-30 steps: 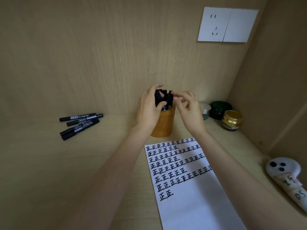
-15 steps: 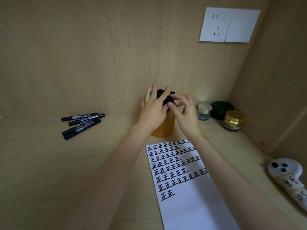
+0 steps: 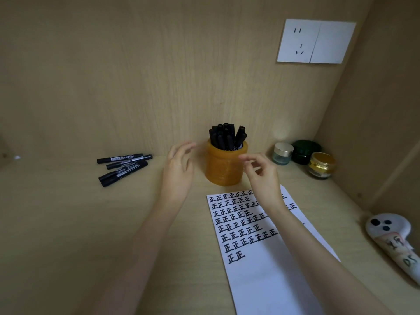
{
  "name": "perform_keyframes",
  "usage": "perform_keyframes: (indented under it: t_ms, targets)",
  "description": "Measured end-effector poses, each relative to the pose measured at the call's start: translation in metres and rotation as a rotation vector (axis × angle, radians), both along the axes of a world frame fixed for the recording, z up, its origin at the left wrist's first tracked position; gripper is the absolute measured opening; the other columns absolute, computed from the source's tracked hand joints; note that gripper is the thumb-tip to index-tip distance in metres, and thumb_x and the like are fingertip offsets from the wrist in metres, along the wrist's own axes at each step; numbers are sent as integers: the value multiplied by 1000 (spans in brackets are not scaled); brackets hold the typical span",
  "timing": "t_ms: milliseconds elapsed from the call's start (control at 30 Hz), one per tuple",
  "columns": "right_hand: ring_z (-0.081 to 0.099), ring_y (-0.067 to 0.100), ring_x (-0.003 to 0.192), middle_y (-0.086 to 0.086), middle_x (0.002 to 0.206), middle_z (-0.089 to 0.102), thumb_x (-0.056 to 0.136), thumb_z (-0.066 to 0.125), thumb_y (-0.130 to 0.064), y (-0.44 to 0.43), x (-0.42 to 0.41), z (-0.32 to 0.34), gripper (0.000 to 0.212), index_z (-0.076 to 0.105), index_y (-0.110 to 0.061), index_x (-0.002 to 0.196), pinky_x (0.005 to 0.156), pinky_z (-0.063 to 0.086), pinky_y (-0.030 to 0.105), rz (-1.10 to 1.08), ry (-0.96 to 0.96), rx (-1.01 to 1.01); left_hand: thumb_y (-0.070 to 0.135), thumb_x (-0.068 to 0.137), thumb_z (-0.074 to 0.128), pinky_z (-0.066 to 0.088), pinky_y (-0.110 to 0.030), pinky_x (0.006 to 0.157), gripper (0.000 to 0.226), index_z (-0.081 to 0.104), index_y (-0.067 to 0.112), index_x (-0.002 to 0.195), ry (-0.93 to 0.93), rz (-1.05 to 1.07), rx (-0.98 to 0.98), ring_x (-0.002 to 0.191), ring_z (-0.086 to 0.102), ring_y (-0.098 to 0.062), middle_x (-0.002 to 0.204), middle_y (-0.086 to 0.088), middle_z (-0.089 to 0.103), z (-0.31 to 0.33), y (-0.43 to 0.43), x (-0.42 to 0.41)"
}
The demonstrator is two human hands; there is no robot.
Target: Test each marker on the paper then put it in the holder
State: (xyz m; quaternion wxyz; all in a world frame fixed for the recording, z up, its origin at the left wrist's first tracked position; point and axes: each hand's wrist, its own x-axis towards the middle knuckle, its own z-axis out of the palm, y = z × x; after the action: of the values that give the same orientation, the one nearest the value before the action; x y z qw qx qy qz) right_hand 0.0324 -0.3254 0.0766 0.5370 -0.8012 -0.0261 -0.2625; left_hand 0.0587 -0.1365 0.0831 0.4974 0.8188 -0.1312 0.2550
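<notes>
Black capped markers crowd the amber holder. At its nine and three o'clock, the left hand and right hand hover slack-fingered, empty.

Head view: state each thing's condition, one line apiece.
Orange cylindrical holder: upright, packed with standing markers.
Loose black markers: capped, lying on desk.
White paper sheet: flat, partly written.
Left hand: open, empty.
Right hand: loosely curled, empty.
Three small jars: lidded.
</notes>
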Motion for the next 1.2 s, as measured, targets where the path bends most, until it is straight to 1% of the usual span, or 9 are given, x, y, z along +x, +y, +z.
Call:
perform_keyframes:
  t_ms: [67,133,300,467,667,800,1000,1133,1200]
  targets:
    - [61,14,88,-3,94,68,97,51,-13,7,-9,-1,20,68,-22,99,77,47,20,62,65,42,2,92,47,41,-25,100,35,58,18,121,50,43,-2,109,52,-5,123,3,56,-10,19,-2]
    - [61,16,86,-2,87,69,97,49,-13,16,-16,-3,21,68,-22,99,78,47,23,131,129,46,3,91,49,43,-31,100,33,59,18,119,110,93,26,109,55,-11,120,4,58,-21,40,-3]
    - [60,9,80,-5,83,68,97,50,-12,39,-27,-9,21,67,-24,97,82,48,29,276,210,-21,5,91,49,43,-36,98,34,59,17,120,201,262,178,116,53,-20,124,-1,59,-45,98,1]
    - [59,7,77,-7,82,69,96,52,-10,54,-32,-17,21,68,-24,96,75,47,21,356,247,-57,-5,81,55,38,-43,101,41,58,2,122,206,393,358,116,48,-37,123,-21,56,-53,138,18]
    - [59,11,76,-9,79,69,96,53,-10,59,-36,-21,22,69,-25,95,76,49,32,366,235,-65,1,82,60,40,-44,96,43,56,3,125,269,448,449,112,49,-40,122,-23,55,-55,161,31]
    - [58,10,76,-10,79,68,96,53,-10,58,-38,-20,22,68,-25,95,75,48,32,369,230,-75,7,84,63,42,-43,89,35,61,3,119,273,454,507,105,51,-39,115,-22,59,-57,163,33]
    - [58,5,74,-6,81,69,96,52,-8,55,-42,-20,21,69,-22,95,74,47,27,362,242,-70,5,86,61,43,-35,87,28,62,5,115,252,360,377,101,57,-28,112,-15,58,-60,152,18]
    - [59,8,74,-6,80,69,96,53,-9,52,-50,-24,22,69,-23,94,79,49,35,352,271,-56,0,86,59,40,-22,86,27,61,5,113,244,293,168,93,55,-17,112,-13,58,-56,136,-4]
    - [59,8,73,-5,80,70,97,53,-11,53,-54,-26,19,69,-23,97,78,49,32,343,280,-27,0,87,59,40,-14,79,27,61,9,112,292,207,14,89,53,-11,110,-7,60,-50,124,-20]
